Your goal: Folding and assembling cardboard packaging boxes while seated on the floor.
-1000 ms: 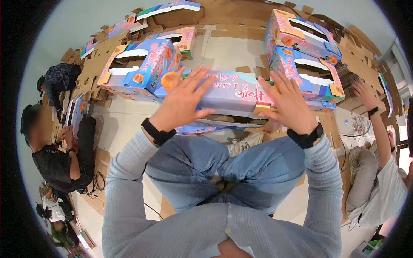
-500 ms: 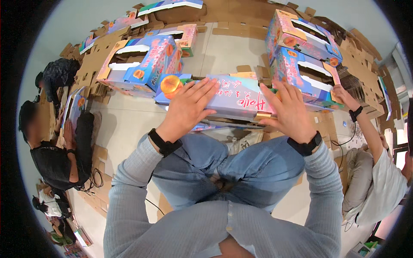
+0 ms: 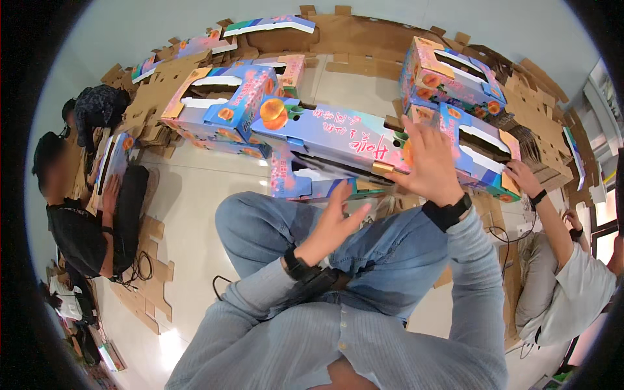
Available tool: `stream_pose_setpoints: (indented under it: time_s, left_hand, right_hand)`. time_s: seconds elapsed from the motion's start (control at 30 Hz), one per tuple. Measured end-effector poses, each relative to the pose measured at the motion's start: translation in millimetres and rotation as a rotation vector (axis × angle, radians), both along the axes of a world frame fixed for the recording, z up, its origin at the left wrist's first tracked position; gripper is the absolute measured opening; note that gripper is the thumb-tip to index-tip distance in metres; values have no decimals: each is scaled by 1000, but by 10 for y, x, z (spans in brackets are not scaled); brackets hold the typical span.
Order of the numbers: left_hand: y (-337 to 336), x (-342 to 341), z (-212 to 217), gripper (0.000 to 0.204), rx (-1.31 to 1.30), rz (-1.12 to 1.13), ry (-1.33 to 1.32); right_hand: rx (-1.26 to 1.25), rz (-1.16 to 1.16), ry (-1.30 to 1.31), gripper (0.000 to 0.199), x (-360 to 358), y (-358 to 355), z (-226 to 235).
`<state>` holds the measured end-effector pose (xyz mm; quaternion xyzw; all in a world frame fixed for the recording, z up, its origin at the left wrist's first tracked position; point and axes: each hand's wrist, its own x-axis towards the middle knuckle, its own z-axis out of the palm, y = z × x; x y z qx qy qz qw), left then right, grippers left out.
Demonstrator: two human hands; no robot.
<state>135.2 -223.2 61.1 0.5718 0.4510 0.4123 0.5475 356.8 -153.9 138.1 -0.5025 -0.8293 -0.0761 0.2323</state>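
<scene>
A long, flat, printed cardboard fruit box (image 3: 331,140), pale blue and pink with orange peach pictures, lies across the person's blue-jeaned knees (image 3: 364,240), tilted so that its far end points up and to the left. The right hand (image 3: 429,162) lies flat on the near right end of this box, fingers spread wide and palm pressing on the top panel; it clasps nothing. The left hand (image 3: 338,218) is just below the box's lower edge, fingers straight and together, thumb apart, its fingertips at the folded bottom flap; it is spread, not closed round anything, and whether it actually touches the flap cannot be told. Both wrists wear dark bands.

Beyond the box, a second assembled printed carton (image 3: 221,107) with a cut-out handle slot stands just behind its far end. To the right of the box, two more printed cartons (image 3: 455,88) are stacked, and another person's hand (image 3: 520,172) with a dark wristband rests at the lower one's corner. Left of the box, well apart, a person in a black shirt (image 3: 78,227) sits on the pale tiled floor (image 3: 188,195) among flat brown cardboard sheets (image 3: 153,97).
</scene>
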Motion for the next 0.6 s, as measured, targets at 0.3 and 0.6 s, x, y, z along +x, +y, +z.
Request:
stream_pose_setpoints:
  time_s: [0.3,0.6]
  left_hand:
    - [544,589,319,75,-227,126,-699]
    - [723,109,396,89,32,114,-579]
  right_hand:
    - [123,-171,107,87,-493,-287,-94]
    - [-141,137,399,86,-639,-520,-69]
